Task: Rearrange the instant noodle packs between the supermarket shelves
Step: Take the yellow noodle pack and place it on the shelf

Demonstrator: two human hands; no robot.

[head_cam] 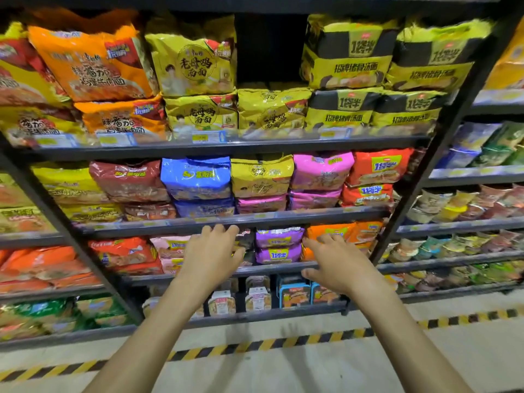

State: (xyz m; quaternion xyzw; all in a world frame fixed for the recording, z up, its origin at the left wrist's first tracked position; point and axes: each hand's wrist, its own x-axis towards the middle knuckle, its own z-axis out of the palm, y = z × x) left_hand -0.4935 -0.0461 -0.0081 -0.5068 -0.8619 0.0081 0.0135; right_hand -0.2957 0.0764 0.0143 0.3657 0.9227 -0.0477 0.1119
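Both my hands reach toward the third shelf [255, 270] of a noodle rack. My left hand [211, 252] is open with spread fingers in front of a dark pack [246, 240], which it mostly hides. My right hand [337, 263] is open too, its fingertips over an orange pack [340, 231]. Between the hands stand two stacked purple packs [279, 245]. On the top shelf, yellow packs [195, 63] flank a dark empty gap [270, 49] above another yellow pack [272, 109]. On the shelf below that, a single yellow pack [261, 177] sits on a pink one.
Black shelf uprights [442, 143] frame the rack. Neighbouring racks with more packs and cup noodles [465, 205] stand left and right. Boxed noodles [295, 293] fill the bottom shelf. A yellow-and-black hazard stripe [255, 346] runs along the pale floor.
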